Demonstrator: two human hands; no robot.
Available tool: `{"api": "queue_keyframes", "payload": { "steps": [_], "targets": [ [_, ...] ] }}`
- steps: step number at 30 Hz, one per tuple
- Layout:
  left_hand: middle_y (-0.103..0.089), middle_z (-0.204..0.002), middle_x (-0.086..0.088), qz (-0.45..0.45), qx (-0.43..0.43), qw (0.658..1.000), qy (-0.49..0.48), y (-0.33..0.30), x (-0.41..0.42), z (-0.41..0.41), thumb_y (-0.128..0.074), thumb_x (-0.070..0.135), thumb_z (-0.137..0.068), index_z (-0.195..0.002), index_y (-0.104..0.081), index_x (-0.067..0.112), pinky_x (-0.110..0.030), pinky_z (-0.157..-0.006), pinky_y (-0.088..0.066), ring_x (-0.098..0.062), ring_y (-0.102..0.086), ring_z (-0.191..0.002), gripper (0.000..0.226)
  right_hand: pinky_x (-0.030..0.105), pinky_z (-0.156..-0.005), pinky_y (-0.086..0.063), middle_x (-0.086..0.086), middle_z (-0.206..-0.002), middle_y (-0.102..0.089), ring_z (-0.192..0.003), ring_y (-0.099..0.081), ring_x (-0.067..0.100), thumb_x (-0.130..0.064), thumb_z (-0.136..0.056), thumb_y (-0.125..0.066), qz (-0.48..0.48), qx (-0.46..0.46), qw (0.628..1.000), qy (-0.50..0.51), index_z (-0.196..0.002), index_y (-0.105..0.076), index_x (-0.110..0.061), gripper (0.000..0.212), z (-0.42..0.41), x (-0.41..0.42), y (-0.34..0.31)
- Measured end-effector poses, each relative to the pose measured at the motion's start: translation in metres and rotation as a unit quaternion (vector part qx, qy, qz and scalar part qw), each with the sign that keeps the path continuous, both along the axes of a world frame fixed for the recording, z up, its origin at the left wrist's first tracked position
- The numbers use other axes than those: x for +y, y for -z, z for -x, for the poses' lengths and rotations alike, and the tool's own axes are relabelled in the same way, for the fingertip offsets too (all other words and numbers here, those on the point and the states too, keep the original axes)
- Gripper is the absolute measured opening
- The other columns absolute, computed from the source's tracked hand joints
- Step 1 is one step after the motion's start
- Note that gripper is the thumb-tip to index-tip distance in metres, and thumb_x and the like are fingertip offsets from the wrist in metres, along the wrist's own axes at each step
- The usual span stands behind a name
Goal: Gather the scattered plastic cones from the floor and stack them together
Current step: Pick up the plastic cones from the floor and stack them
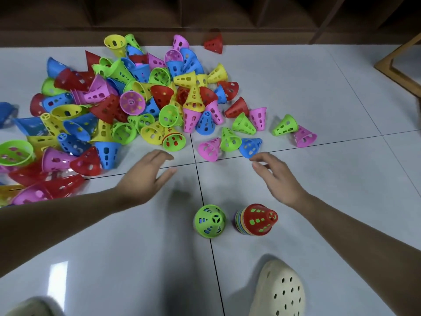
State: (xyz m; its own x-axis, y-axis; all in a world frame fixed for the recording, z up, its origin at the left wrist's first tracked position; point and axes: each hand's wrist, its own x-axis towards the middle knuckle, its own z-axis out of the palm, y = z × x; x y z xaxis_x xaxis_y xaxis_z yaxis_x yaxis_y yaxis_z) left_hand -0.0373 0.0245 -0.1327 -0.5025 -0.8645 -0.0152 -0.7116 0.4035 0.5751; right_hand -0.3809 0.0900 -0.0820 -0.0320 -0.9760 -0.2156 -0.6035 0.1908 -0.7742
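Note:
A big pile of perforated plastic cones (127, 103) in red, blue, green, yellow and pink covers the floor at the upper left. Near me stand two upright stacks: one topped by a green cone (210, 221), one of several colours topped by a red cone (257, 220). My left hand (145, 176) reaches out empty, fingers apart, just below a green-and-red cone (174, 141). My right hand (276, 176) is also empty and spread, its fingertips just short of a blue cone (250, 147) lying beside a pink cone (209, 148) and a green cone (230, 140).
The floor is glossy white tile (330, 179) with dark grout lines. Dark wooden furniture (205, 17) runs along the far edge, and a light wooden frame (401, 60) stands at the right. A cream perforated clog (280, 290) is at the bottom right.

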Motion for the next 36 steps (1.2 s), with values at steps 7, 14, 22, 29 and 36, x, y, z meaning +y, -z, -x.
{"api": "queue_keyframes", "payload": {
  "steps": [7, 14, 22, 29, 36],
  "targets": [
    [-0.043, -0.141, -0.019, 0.032, -0.051, 0.99, -0.131, 0.012, -0.065, -0.041, -0.058, 0.017, -0.097, -0.139, -0.046, 0.0, -0.047, -0.111, -0.036, -0.036, -0.04, -0.132, 0.047, 0.027, -0.096, -0.044, -0.009, -0.115, -0.059, -0.109, -0.055, 0.007, -0.033, -0.096, -0.065, -0.033, 0.044, 0.998, -0.038, -0.116, -0.063, -0.014, 0.028, -0.032, -0.059, 0.01],
    [-0.036, -0.148, -0.025, 0.009, -0.115, 0.976, -0.186, 0.029, -0.094, -0.054, -0.058, 0.021, -0.096, -0.147, -0.038, 0.001, -0.055, -0.114, -0.028, -0.045, -0.03, -0.136, 0.058, 0.033, -0.089, -0.045, 0.002, -0.11, -0.063, -0.104, -0.06, 0.021, -0.054, -0.098, -0.048, -0.166, 0.077, 0.983, -0.008, -0.112, -0.059, -0.012, 0.046, -0.063, -0.105, 0.051],
    [-0.051, -0.117, -0.024, 0.047, -0.249, 0.935, -0.247, 0.031, -0.117, -0.049, -0.052, 0.042, -0.094, -0.125, -0.057, -0.001, -0.053, -0.096, -0.04, -0.041, -0.043, -0.109, 0.054, 0.039, -0.08, -0.058, 0.013, -0.103, -0.073, -0.086, -0.069, 0.028, -0.073, -0.089, -0.043, -0.283, 0.007, 0.948, 0.147, -0.11, -0.063, -0.006, 0.073, -0.079, -0.141, 0.084],
    [-0.053, -0.114, -0.026, 0.025, -0.263, 0.933, -0.244, 0.032, -0.116, -0.061, -0.058, 0.051, -0.091, -0.118, -0.056, 0.009, -0.054, -0.095, -0.042, -0.045, -0.046, -0.109, 0.049, 0.034, -0.068, -0.052, 0.003, -0.076, -0.063, -0.07, -0.061, 0.019, -0.046, -0.079, -0.074, -0.283, -0.002, 0.953, 0.106, -0.085, -0.067, -0.009, 0.039, -0.094, -0.141, 0.095],
    [-0.054, -0.117, -0.017, -0.086, -0.142, 0.96, -0.224, 0.03, -0.108, -0.06, -0.071, 0.045, -0.087, -0.114, -0.046, 0.011, -0.049, -0.088, -0.044, -0.04, -0.054, -0.105, 0.051, 0.029, -0.063, -0.044, 0.003, -0.072, -0.056, -0.069, -0.055, 0.019, -0.035, -0.078, -0.074, -0.29, 0.037, 0.956, 0.022, -0.069, -0.058, -0.013, 0.029, -0.094, -0.13, 0.091]
  ]
}}
